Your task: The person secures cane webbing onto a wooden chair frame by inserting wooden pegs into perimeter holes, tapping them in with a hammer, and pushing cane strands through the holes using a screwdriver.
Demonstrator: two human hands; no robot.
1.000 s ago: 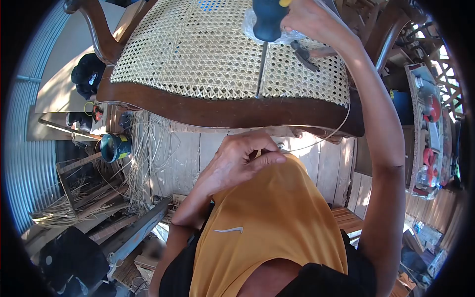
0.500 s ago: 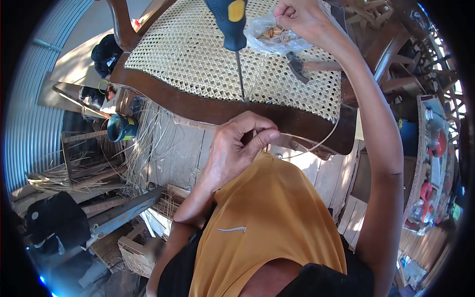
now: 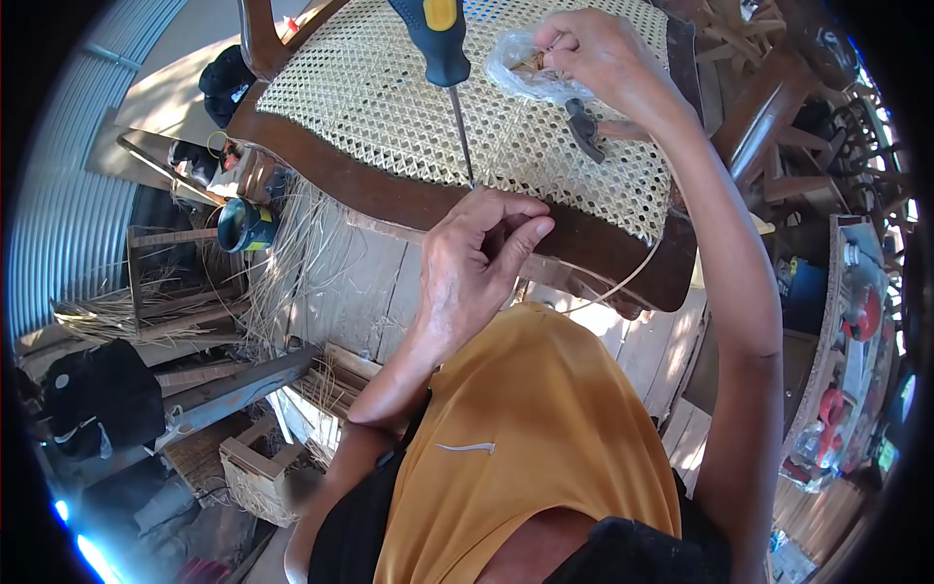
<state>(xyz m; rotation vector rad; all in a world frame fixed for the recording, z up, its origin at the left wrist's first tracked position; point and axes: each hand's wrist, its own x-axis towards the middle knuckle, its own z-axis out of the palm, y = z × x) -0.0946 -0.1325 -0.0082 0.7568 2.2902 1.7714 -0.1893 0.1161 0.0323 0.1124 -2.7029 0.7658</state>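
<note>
A woven cane seat [image 3: 389, 107] sits in a dark brown wooden frame [image 3: 360, 185]. My left hand [image 3: 482, 243] is pinched at the frame's front edge; what its fingertips hold, if anything, is hidden. A screwdriver [image 3: 448, 58] with a dark blue and yellow handle stands tip down at the seam just above that hand. A thin cane strand [image 3: 632, 277] curves from the seat's right corner toward the left hand. My right hand [image 3: 593, 54], fingers pinched, is over a clear plastic bag [image 3: 520, 78] of small brown pieces. A hammer [image 3: 587, 131] lies on the cane below it.
Loose cane strips [image 3: 311, 238] hang at the left of the frame, near a dark bucket [image 3: 243, 226]. A black bag [image 3: 107, 399] lies at lower left. On the right are wooden chair parts [image 3: 769, 117] and a tray of items [image 3: 832, 389].
My right hand has moved down and left, closer to the plastic bag's contents. My left hand is nearer to the screwdriver's tip. The view has shifted slightly.
</note>
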